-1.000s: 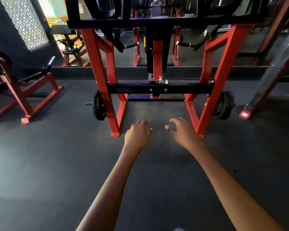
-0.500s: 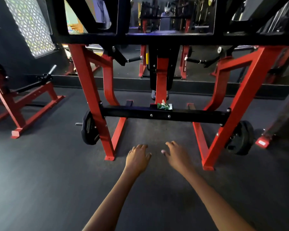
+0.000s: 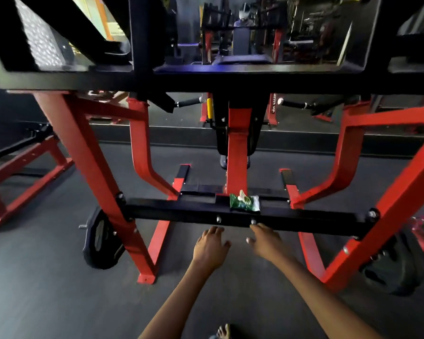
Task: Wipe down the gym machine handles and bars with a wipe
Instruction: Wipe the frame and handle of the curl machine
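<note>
**Both hands reach toward the wipe pack on the machine's crossbar**

I am looking down and forward at a plate-loaded gym machine [image 3: 91,152] with a red steel frame and black upper beams, standing on dark rubber flooring [image 3: 34,289]. A mirror behind it reflects more equipment. A black weight plate [image 3: 99,238] hangs low on the left leg of the frame; another plate [image 3: 392,270] sits low on the right, partly in shadow. Two black-gripped handles [image 3: 189,103] point inward under the top beam, the right one [image 3: 294,104] mirroring the left.

A black horizontal crossbar [image 3: 176,212] joins the two front legs at low height. On top of it, just right of centre, lies a small green wipe pack [image 3: 245,204], flat, with a pale sheet poking up from its opening.

My left hand [image 3: 209,248] is empty, palm down, fingers loosely spread, its tips near the crossbar's front face. My right hand [image 3: 267,243] is likewise empty and spread, fingertips at the crossbar below the pack; I cannot tell if they touch it.
</note>
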### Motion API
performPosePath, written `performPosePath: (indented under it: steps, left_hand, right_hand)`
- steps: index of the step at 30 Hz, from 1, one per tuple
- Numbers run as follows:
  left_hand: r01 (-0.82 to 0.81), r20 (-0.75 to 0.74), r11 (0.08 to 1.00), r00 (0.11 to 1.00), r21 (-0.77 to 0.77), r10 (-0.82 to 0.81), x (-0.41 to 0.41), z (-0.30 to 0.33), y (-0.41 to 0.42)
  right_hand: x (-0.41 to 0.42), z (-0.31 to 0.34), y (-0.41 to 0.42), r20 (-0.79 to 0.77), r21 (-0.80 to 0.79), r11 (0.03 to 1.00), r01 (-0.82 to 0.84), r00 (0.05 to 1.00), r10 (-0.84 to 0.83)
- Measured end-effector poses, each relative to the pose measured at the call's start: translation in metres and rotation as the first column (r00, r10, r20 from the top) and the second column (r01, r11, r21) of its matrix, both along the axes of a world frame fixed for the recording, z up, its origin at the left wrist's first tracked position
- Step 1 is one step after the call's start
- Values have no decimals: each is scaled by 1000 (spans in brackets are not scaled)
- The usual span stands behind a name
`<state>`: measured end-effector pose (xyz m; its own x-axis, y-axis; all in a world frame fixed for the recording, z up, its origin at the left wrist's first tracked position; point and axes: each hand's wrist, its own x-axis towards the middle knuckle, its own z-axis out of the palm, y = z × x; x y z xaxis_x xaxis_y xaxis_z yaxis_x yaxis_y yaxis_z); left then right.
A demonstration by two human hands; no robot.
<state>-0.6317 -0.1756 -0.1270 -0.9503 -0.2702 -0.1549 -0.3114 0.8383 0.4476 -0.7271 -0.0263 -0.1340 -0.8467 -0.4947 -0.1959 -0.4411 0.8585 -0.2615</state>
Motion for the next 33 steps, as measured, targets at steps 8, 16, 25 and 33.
performPosePath:
  steps: [8,16,25,33]
  left_hand:
    - [-8,65,995,998,95,1,-144,-29,-40]
    - [37,175,999,984,30,-42,-213,-82,-56]
    - [209,285,972,943,-106,-172,-260,-120,-49]
    - [208,331,976,927,-65,-176,-263,-145,-50]
  right_hand:
    - [-144,-25,-42,116,-13,1000,19,993,-17]
    - [-231,-61,-84,101,-123,979,-165,979,178]
    - [-264,-95,-95,101,-78,997,-17,995,25]
    - [-267,-112,-100,134,88,994,-61,990,49]
